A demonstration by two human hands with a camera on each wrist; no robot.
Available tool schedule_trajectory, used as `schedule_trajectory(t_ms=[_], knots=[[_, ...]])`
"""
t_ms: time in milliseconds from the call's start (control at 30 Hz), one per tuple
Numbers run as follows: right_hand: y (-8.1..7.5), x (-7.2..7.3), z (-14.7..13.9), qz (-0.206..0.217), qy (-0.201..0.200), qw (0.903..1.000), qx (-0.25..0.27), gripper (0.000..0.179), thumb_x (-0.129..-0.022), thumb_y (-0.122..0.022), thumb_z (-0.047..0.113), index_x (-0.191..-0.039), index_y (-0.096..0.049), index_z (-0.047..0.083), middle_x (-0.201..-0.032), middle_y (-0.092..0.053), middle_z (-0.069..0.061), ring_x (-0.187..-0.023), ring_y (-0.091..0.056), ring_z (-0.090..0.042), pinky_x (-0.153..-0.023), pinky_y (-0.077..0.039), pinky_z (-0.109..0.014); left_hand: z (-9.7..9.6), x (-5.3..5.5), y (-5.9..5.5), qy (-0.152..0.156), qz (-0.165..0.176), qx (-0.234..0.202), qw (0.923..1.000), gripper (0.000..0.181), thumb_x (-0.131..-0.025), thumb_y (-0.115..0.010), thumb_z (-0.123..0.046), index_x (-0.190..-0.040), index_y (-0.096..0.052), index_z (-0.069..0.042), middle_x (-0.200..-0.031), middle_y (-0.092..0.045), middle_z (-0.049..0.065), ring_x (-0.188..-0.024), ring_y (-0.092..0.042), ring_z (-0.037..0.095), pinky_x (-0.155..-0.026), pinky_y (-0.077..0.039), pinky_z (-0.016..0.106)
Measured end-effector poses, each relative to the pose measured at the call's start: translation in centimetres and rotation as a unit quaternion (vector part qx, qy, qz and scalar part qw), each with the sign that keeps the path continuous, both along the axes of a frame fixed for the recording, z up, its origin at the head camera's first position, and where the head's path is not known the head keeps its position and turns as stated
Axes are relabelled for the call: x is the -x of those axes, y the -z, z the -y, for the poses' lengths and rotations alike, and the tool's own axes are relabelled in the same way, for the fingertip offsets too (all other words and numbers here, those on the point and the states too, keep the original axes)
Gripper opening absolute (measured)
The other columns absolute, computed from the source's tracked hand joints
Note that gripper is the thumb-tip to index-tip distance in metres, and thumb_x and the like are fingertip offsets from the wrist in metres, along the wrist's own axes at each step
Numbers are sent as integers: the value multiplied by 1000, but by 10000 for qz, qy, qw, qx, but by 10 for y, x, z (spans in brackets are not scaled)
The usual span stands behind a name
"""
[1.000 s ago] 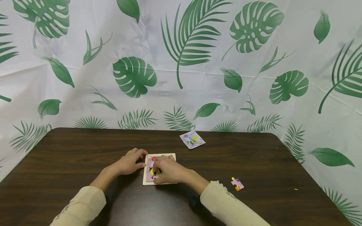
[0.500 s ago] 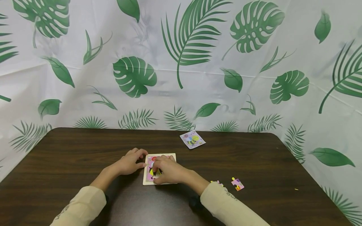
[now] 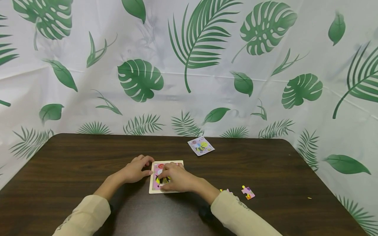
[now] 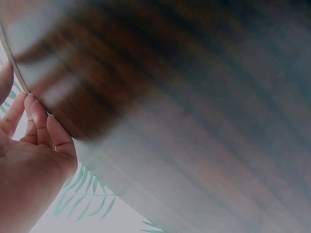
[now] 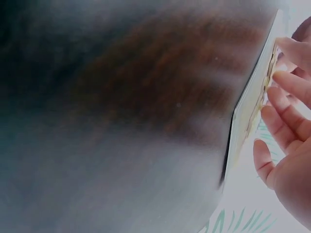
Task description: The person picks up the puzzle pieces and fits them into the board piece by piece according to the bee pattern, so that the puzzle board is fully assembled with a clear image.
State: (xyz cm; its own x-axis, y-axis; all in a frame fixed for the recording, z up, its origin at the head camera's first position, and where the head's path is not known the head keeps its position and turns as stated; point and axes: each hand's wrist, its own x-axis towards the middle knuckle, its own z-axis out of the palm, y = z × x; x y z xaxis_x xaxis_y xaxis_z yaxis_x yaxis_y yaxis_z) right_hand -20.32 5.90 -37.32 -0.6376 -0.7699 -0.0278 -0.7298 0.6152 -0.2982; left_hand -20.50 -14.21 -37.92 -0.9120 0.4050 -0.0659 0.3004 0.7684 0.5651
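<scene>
A jigsaw puzzle in a pale wooden frame [image 3: 151, 187] lies on the table in front of me, with pink and yellow bee pieces [image 3: 157, 183] inside. My left hand [image 3: 136, 169] is at the frame's left side in the head view, its thumb and fingertips at the edge. In the left wrist view, the left hand's fingertips [image 4: 35, 114] meet that thin edge. Over the right part of the puzzle lies my right hand [image 3: 178, 177], hiding the pieces beneath. Spread right fingertips [image 5: 272, 109] touch the puzzle's surface in the right wrist view.
A bee picture card [image 3: 201, 146] rests near the table's back edge. Right of the frame lies a loose puzzle piece [image 3: 248, 192]; another piece [image 3: 225, 190] is partly behind the right sleeve. A leaf-patterned cloth [image 3: 206, 98] hangs behind the table [image 3: 280, 170].
The right hand shifts slightly rightward and its fingers spread a little, showing more of the bee. The left hand and the frame stay nearly in place.
</scene>
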Motion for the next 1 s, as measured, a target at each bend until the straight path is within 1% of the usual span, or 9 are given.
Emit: schedule_trajectory(t_ms=[133, 400, 433, 633, 667, 867, 1000], knots=[[0, 0, 0, -48, -48, 10000, -3, 29, -78, -72, 29, -105, -69, 18, -90, -51, 5, -88, -45, -7, -75, -28, -30, 0, -1, 0, 20, 9, -18, 10000, 32, -88, -62, -17, -115, -50, -6, -100, -48, 8, -98, -45, 29, -81, -35, 55], [-2, 0, 1, 83, -39, 9999, -52, 28, -80, -71, 27, -107, -69, 19, -93, -52, 5, -91, -45, -8, -76, -28, -30, 0, 0, -1, 32, -2, -43, 10000, 31, -88, -61, -16, -115, -50, -7, -101, -48, 8, -99, -44, 29, -81, -35, 55], [-1, 0, 1, 102, -35, 9999, -57, 27, -80, -70, 27, -107, -69, 19, -93, -52, 5, -91, -45, -8, -75, -28, -29, 1, 0, -1, 71, -34, -36, 10000, 31, -88, -61, -17, -114, -49, -6, -100, -48, 9, -98, -45, 30, -80, -36, 55], [-1, 1, 1, 209, -14, 9998, 57, 24, -81, -70, 25, -104, -69, 19, -94, -53, 4, -91, -45, -8, -74, -28, -28, 1, 0, 0, 103, -79, -63, 9999, 31, -88, -61, -16, -114, -50, -5, -100, -48, 9, -98, -45, 31, -80, -36, 55], [-1, 1, 1, 220, -6, 9997, 76, 24, -81, -70, 25, -104, -69, 19, -94, -53, 4, -91, -46, -8, -74, -28, -28, 1, -1, 0, 70, -58, -76, 9999, 31, -87, -61, -16, -114, -50, -6, -100, -48, 8, -99, -45, 30, -80, -36, 55], [0, 1, 1, 249, 15, 9996, 135, 23, -81, -70, 24, -103, -69, 19, -94, -53, 4, -91, -46, -8, -74, -28, -28, 1, -2, -1, 95, -56, -85, 9999, 31, -87, -62, -17, -114, -50, -6, -101, -48, 9, -98, -45, 30, -80, -35, 55], [0, 1, 2, 271, 38, 9995, 140, 23, -81, -70, 24, -103, -69, 19, -94, -53, 4, -91, -46, -8, -74, -28, -28, 1, -1, -1, 93, -39, -76, 9999, 31, -87, -62, -16, -114, -50, -5, -100, -48, 9, -98, -45, 30, -80, -35, 55]])
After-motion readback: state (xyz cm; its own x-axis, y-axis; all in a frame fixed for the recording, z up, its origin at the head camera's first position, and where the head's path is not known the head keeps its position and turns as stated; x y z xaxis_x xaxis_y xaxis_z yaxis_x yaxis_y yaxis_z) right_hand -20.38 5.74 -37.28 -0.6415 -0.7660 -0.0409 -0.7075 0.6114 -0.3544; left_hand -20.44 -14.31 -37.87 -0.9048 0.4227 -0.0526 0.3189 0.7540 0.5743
